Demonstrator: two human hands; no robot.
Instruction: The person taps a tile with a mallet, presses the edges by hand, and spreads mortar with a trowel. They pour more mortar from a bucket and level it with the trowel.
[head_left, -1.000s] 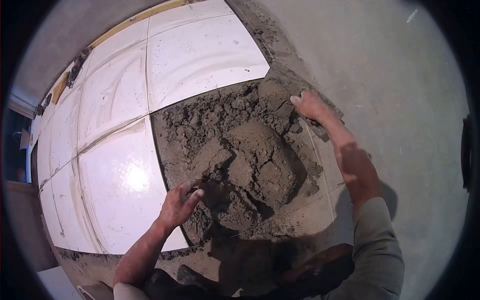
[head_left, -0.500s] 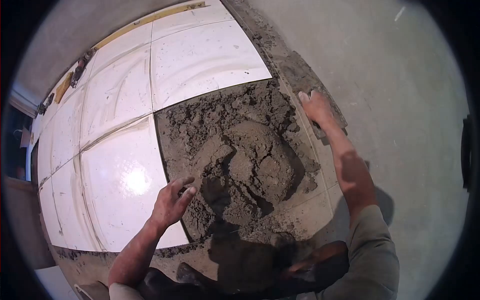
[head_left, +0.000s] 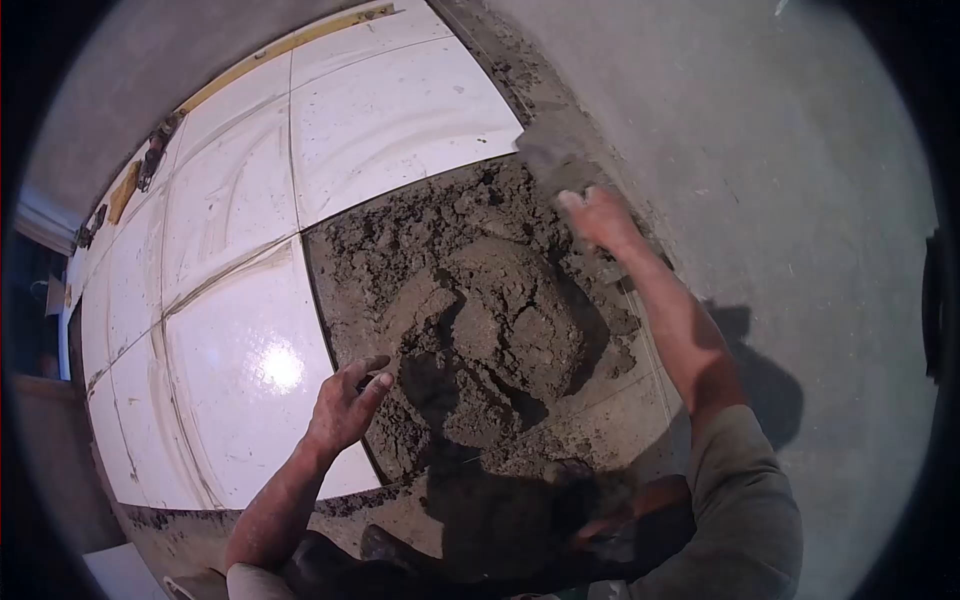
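My right hand (head_left: pixel 600 218) is closed around a trowel (head_left: pixel 548 150), whose flat grey blade is smeared by motion near the corner of a white tile. The handle is hidden by my fingers. A lumpy heap of wet mortar (head_left: pixel 520 315) lies in the gap beside the laid tiles, broken by dark cracks. Over the mortar's left border, beside the nearest white tile (head_left: pixel 235 400), my left hand (head_left: pixel 345 405) hovers with thumb and fingers apart and nothing in it.
Mortar-smeared white tiles (head_left: pixel 400 110) cover the floor to the left. A yellow level or straightedge (head_left: pixel 290 42) lies along the far wall, near small tools (head_left: pixel 155 150). To the right rises a bare grey wall (head_left: pixel 800 200). A string line (head_left: pixel 655 375) runs beside the mortar.
My right hand has swung the trowel left and away from the wall, toward the tile corner and over the mortar's edge. My left hand has stayed nearly still.
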